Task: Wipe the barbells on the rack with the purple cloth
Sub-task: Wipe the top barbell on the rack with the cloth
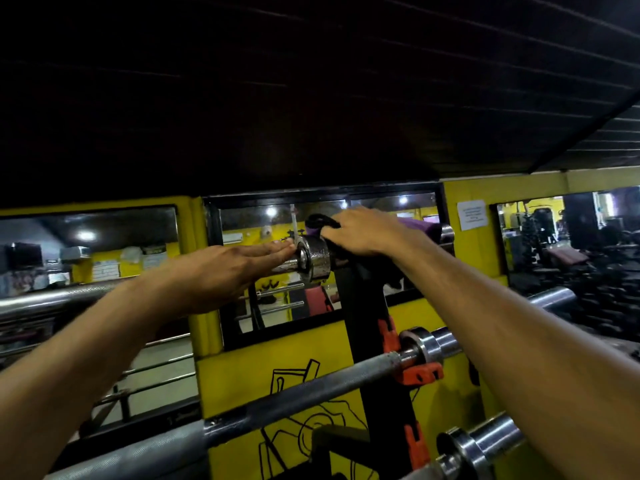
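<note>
The top barbell [313,259] lies across a black upright rack post [363,306], its chrome collar shining near the centre. My right hand [367,233] grips the purple cloth [420,225], bunched over the bar's sleeve just right of the collar. My left hand [221,271] stretches out flat, its straight fingers touching the bar and the collar's left face. A second barbell [311,393] rests lower on an orange hook [420,374]. A third bar's sleeve [481,445] shows at the bottom right.
Yellow wall [270,368] with mirrors [277,306] stands right behind the rack. Another steel bar [52,299] runs off to the left. A paper notice [471,215] hangs on the wall at right. Dark gym machines [588,258] fill the far right.
</note>
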